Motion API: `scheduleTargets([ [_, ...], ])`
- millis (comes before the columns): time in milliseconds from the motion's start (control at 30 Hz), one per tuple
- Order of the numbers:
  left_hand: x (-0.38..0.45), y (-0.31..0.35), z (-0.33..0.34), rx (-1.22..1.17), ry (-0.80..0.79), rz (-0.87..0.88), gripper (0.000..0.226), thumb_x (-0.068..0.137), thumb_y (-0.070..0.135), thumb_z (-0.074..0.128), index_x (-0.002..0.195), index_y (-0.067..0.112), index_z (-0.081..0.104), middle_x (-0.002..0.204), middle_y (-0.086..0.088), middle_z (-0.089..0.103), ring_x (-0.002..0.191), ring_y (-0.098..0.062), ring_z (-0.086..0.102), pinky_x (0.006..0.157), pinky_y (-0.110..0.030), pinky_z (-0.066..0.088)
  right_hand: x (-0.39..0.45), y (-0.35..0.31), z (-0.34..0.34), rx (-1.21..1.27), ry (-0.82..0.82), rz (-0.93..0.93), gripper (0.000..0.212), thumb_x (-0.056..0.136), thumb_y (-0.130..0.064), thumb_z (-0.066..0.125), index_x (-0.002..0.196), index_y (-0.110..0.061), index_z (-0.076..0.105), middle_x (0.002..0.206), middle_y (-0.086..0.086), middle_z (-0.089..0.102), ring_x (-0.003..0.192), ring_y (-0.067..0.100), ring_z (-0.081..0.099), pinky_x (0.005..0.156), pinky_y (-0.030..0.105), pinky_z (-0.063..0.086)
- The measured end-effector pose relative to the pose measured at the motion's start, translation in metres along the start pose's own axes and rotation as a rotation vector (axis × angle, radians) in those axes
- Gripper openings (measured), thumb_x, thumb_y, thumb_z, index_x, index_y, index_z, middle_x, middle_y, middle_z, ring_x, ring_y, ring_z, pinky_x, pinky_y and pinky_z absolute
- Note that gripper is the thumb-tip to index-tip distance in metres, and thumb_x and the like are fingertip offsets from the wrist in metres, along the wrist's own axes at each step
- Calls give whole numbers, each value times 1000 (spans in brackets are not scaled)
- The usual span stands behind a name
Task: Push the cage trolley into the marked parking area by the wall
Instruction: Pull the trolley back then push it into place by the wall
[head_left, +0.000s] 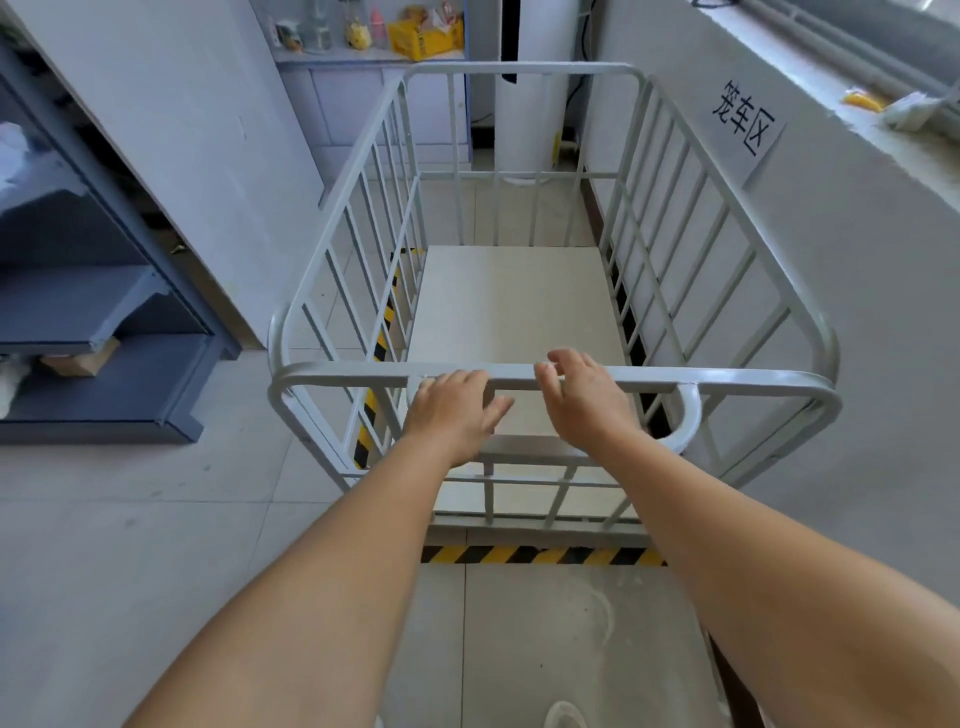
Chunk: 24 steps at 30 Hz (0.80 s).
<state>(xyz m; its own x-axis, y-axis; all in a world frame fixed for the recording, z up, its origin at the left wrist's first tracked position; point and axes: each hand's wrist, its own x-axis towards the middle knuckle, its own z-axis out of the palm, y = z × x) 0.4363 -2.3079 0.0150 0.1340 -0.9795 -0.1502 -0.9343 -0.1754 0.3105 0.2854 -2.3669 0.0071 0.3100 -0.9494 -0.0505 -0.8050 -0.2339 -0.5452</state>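
My left hand (453, 410) and right hand (584, 400) rested open-fingered on the top rail (727, 378) of the empty, stiff steel trolley (519, 312), likely light-rolling.

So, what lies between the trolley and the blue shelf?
In the head view, only bare tiled floor separates the cage trolley from the blue shelf.

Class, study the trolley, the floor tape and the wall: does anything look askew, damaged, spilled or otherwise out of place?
Nothing stands out. The trolley sits square beside the wall, inside the striped tape, its bars straight and its deck bare. Both hands, left hand and right hand, rest on its near rail. Only faint scuffs mark the floor.
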Motion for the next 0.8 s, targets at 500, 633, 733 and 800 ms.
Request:
scheduleTargets([
  [500,5,-222,-117,-101,154,44,53,98,48,36,142,19,39,145,-4,46,131,-26,41,103,-42,36,72,-238,116,91,126,42,50,98,-45,29,124,-10,55,122,13,60,113,32,53,88,37,39],
  [633,27,-260,-138,-181,164,41,54,99,48,35,143,18,37,147,-5,44,132,-27,41,103,-44,38,106,-271,130,105,167,73,51,97,-45,27,119,-8,56,119,14,61,108,32,54,79,34,36],
  [733,53,-289,-152,-206,152,43,56,99,48,34,146,18,33,149,-5,41,135,-27,38,104,-45,37,135,-294,141,118,193,85,51,98,-43,28,124,-7,53,122,13,60,111,30,53,81,34,36],
  [800,75,-308,-161,-217,132,48,57,99,49,33,148,19,29,152,-4,37,137,-26,35,106,-45,36,158,-306,148,133,208,86,50,98,-42,28,122,-6,54,121,14,59,110,30,53,82,35,38],
])
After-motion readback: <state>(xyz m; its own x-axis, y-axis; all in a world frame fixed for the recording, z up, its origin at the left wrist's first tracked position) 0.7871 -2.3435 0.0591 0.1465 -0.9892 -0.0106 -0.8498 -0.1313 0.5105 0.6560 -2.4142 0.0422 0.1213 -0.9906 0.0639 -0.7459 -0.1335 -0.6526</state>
